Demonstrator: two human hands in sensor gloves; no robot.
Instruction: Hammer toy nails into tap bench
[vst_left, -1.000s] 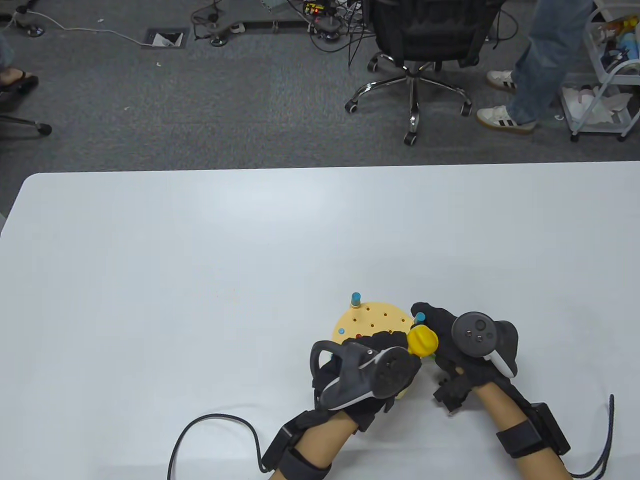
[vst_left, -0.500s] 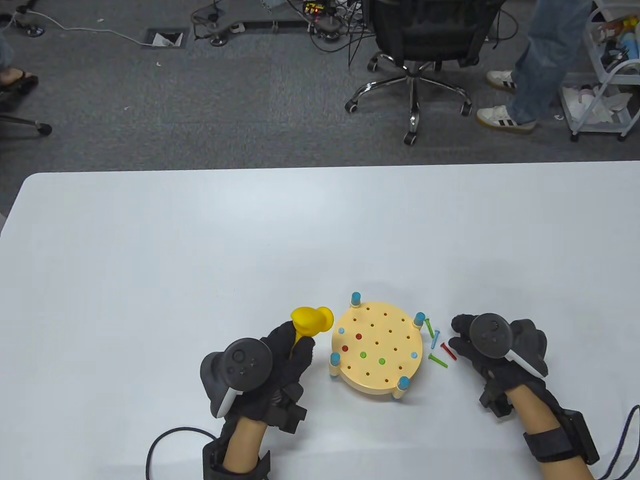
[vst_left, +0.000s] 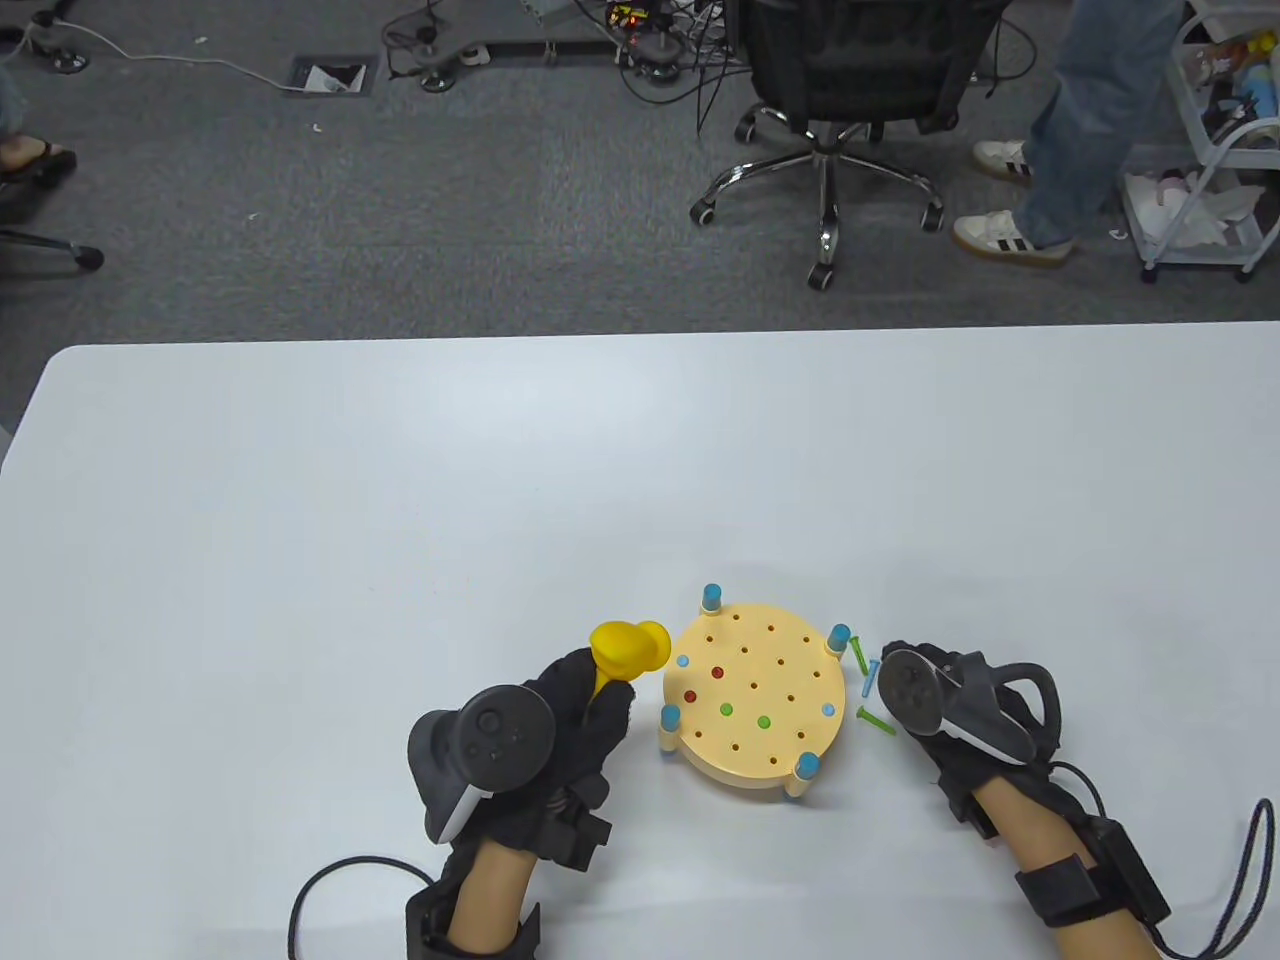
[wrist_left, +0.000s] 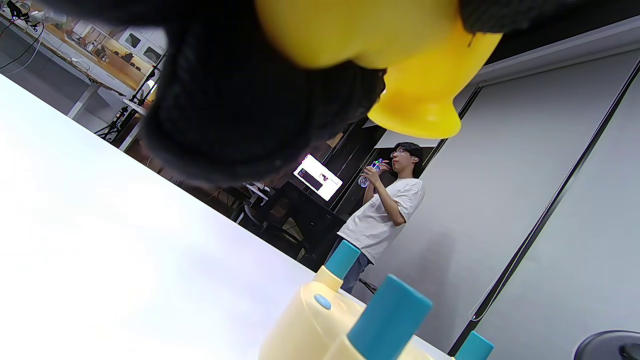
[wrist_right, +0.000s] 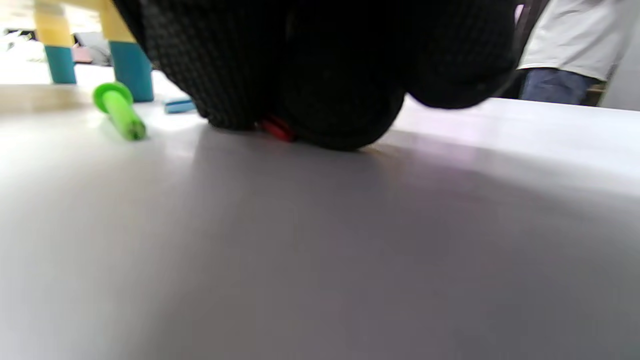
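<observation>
White table (vst_left: 400, 480); left hand (vst_left: 560, 740) grips hammer (vst_left: 625, 648), right fingers (wrist_right: 345, 100) pinch red nail (wrist_right: 277, 129).

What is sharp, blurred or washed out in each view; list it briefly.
Table view: evenly lit and sharp, tap bench crisp. Left wrist view: table blown out white, yellow hammer soft at close range. Right wrist view: right hand a dark blur, green nail soft, tabletop glare.

Tap bench (vst_left: 755, 700) stands on the bench (vst_left: 400, 500), lower centre of frame. Hammer (vst_left: 625, 650) just left of it, held in left hand (vst_left: 540, 740). Loose nails (vst_left: 868, 680) lie on the bench just right of it. Right hand (vst_left: 950, 710) at their right edge, fingers (wrist_right: 325, 100) down on 1 nail (wrist_right: 277, 128). Office chair (vst_left: 840, 100) on the floor beyond, upper frame.
</observation>
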